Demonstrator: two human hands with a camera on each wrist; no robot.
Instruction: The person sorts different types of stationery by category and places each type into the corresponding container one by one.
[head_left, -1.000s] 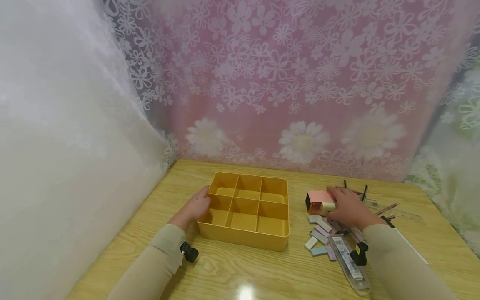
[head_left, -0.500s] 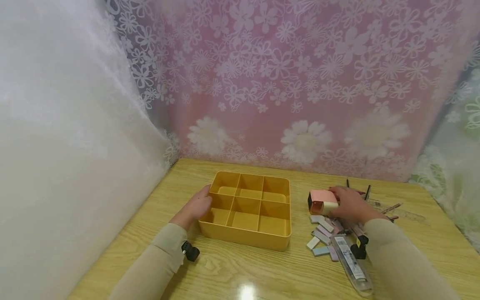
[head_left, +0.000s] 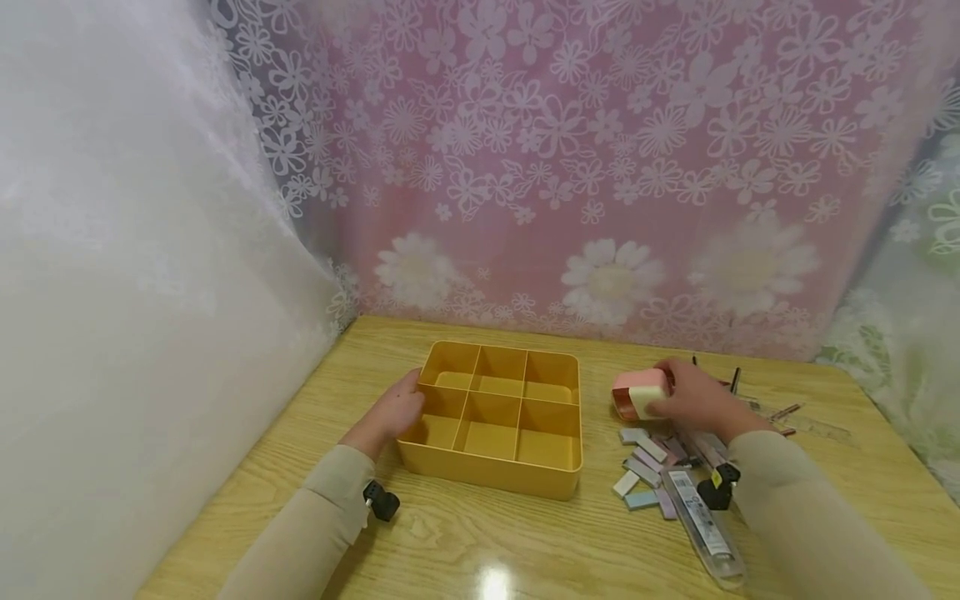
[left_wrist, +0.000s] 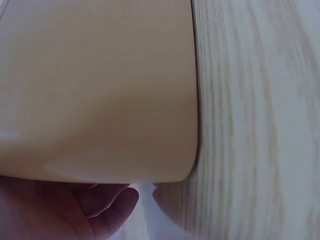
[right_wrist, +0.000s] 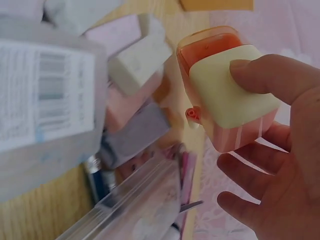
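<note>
A yellow six-compartment organizer box sits on the table. At its left wall, my left hand grips the side by the rim. In the left wrist view, curled fingers show beside the box's rounded corner; the thumb is hidden. Right of the box, my right hand holds a boxy pink-and-cream pencil sharpener with a translucent red end. The right wrist view has my thumb pressing the cream face of the sharpener, fingers behind its pink body. It is tilted, above the loose erasers.
A clear plastic case with a label lies in front of the right hand. Pencils and a transparent ruler are spread behind it. A pink floral curtain hangs at the table's back edge, and white sheeting stands left.
My right hand has lifted the pencil sharpener slightly and tilted it, so its black end has turned out of view. The left hand and the box have stayed in place.
</note>
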